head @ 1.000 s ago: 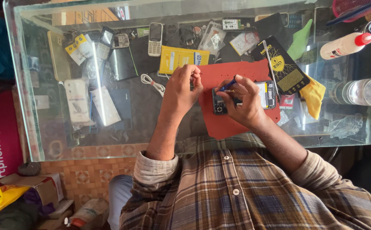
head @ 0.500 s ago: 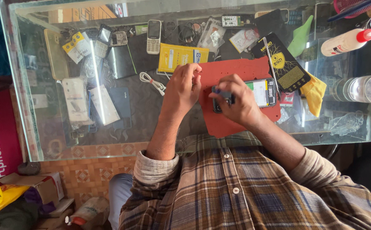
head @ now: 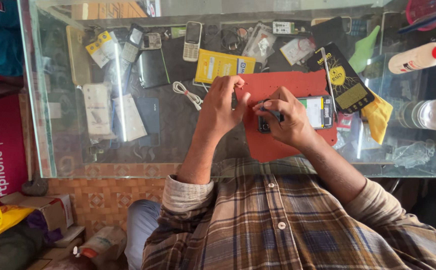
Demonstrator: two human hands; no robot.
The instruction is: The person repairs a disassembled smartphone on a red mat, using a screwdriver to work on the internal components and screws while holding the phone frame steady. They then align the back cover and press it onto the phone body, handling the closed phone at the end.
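The opened phone [head: 298, 114] lies face down on the red mat [head: 283, 145] atop the glass counter [head: 128, 150], its back cover off and green board showing toward its right end. The right hand [head: 285, 117] rests over the phone's left end, fingers curled down pinching at something small there; what exactly it grips is hidden. Since a moment ago the left hand [head: 223, 102] has drawn slightly off the phone and now sits just beside it at the mat's left edge, fingertips closed around a small dark piece, apparently lifted off the handset. A white cable [head: 188, 95] lies nearby; a yellow cloth [head: 378, 115] sits right.
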